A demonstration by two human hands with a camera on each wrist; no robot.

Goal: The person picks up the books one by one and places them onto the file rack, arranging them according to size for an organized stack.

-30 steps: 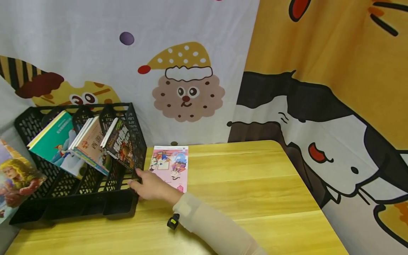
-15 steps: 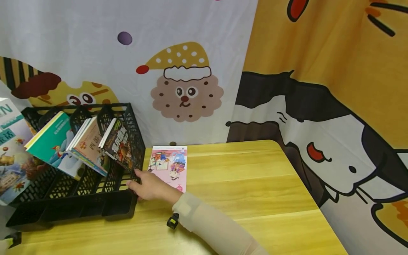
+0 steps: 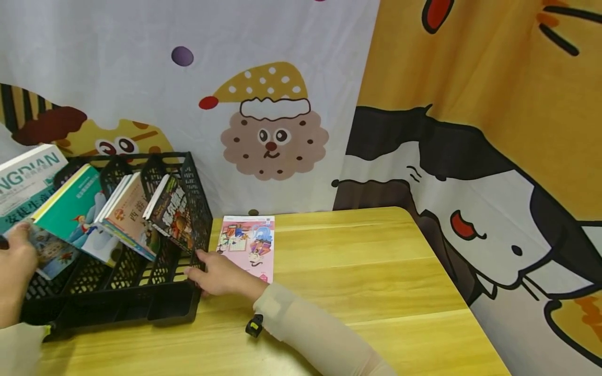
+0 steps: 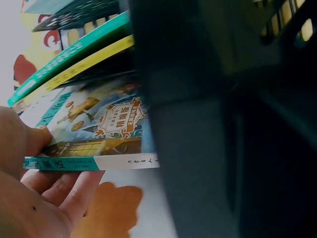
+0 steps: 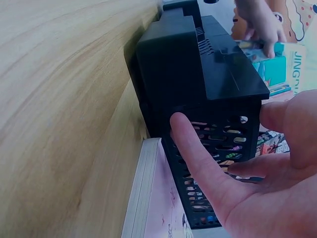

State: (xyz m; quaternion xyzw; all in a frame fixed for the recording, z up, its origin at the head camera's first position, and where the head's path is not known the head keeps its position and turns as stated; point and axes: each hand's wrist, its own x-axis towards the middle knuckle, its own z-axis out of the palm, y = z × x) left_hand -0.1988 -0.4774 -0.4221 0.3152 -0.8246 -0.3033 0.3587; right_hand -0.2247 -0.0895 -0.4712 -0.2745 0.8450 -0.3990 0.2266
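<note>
My left hand (image 3: 18, 261) pinches a thick book with a white and teal cover (image 3: 28, 188), thumb on the cover and fingers behind the spine in the left wrist view. The book (image 4: 106, 121) leans in the leftmost slot of a black slotted book rack (image 3: 117, 305), its lower end hidden by the rack's wall. My right hand (image 3: 223, 272) holds the rack's right side wall near the front corner. In the right wrist view that hand's fingers (image 5: 195, 153) lie along the perforated outer wall, the thumb round the edge.
A green book (image 3: 82, 201), a tan book (image 3: 136, 206) and a dark-covered book (image 3: 174, 211) lean in the other slots. A pink book (image 3: 246, 243) lies flat on the wooden table (image 3: 348, 266) right of the rack. A cartoon-printed curtain (image 3: 277, 31) hangs behind.
The left hand has come into the head view from the left, carrying the book rightward and tilting it into the leftmost slot. The right hand keeps its hold on the rack.
</note>
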